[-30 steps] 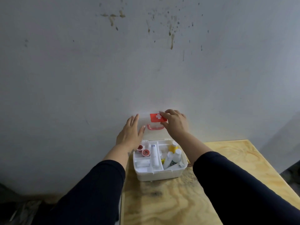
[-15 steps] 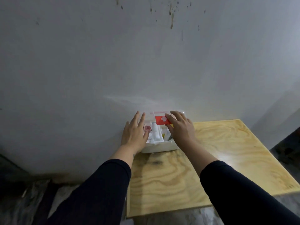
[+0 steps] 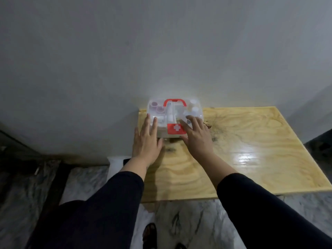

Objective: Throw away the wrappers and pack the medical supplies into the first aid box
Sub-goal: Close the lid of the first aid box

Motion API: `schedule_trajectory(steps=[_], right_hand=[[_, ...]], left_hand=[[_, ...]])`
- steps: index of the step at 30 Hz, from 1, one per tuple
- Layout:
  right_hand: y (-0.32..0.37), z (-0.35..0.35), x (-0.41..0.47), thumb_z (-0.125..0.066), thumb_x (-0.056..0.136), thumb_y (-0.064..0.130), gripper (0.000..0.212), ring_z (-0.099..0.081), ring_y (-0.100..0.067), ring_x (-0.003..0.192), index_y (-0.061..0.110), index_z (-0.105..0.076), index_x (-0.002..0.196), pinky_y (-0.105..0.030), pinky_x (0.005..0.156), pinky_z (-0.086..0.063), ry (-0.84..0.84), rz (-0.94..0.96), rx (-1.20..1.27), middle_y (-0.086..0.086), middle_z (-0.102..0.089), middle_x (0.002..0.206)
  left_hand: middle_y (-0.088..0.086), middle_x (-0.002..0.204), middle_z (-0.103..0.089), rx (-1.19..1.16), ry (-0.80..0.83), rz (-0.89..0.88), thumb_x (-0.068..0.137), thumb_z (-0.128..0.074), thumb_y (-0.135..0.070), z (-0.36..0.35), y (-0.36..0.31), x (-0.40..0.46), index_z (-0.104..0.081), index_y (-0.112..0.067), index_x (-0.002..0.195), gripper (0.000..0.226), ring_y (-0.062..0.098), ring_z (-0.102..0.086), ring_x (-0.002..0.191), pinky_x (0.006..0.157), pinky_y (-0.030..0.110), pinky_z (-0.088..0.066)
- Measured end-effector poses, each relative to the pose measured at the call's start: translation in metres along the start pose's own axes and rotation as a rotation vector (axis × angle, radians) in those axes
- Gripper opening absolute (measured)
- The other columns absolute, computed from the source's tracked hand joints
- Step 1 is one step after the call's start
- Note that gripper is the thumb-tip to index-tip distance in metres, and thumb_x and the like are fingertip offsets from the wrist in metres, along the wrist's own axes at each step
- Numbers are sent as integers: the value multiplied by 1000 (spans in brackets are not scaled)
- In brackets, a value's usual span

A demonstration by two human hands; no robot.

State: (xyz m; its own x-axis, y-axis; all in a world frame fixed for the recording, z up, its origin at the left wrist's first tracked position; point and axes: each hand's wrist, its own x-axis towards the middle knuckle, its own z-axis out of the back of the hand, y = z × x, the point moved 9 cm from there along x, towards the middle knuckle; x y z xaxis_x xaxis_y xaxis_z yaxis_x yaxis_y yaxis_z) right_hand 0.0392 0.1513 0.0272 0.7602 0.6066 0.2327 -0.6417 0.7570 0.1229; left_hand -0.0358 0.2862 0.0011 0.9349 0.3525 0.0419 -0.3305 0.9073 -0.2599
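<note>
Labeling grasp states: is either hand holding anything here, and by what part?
Nothing is gripped. Both hands lie flat and open on the first aid box lid: left hand at its front-left corner, right hand beside the red latch.

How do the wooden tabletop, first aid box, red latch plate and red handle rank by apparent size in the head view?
1. wooden tabletop, by far the largest.
2. first aid box, lid down.
3 and 4. red handle and red latch plate: too alike to rank, and the right hand partly covers the plate.
</note>
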Motion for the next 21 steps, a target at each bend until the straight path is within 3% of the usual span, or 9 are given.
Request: schedule_trajectory(steps=[4,7,10,15,21], right_hand=[[-3,7,5,-50,90,47,50,-42,-28,133,22,-50,133,-43,104,-41,-58,26,8,-8,-50,140],[-4,-5,20,-42,96,43,61,-9,-26,149,20,-23,149,-43,120,-10,97,55,45,-11,-17,159],[-6,-15,31,-42,98,37,64,5,-25,149,21,-10,151,-46,121,1,154,66,43,-9,-3,161],[-14,-20,54,-46,98,27,61,3,-25,149,22,-14,150,-44,120,4,121,57,68,-9,-6,161],[-18,-25,65,-57,91,29,63,-16,-31,147,20,-29,147,-47,117,-6,42,84,3,-12,-24,157]], left_hand=[[2,162,11,51,-52,-76,100,-29,-43,13,-14,13,2,-17,152,67,17,10,149,120,43,5],[1,162,9,83,19,-164,100,-28,-46,14,-26,35,4,-16,153,69,16,10,149,122,43,0],[3,162,12,196,89,-190,99,-29,-49,6,-27,53,8,-14,152,74,18,13,149,122,43,1],[7,162,9,272,23,-190,99,-35,-43,4,-29,73,8,-9,151,75,21,10,149,120,39,3],[7,162,5,234,-71,-179,100,-40,-33,4,-30,83,6,-10,151,73,23,5,150,118,37,5]])
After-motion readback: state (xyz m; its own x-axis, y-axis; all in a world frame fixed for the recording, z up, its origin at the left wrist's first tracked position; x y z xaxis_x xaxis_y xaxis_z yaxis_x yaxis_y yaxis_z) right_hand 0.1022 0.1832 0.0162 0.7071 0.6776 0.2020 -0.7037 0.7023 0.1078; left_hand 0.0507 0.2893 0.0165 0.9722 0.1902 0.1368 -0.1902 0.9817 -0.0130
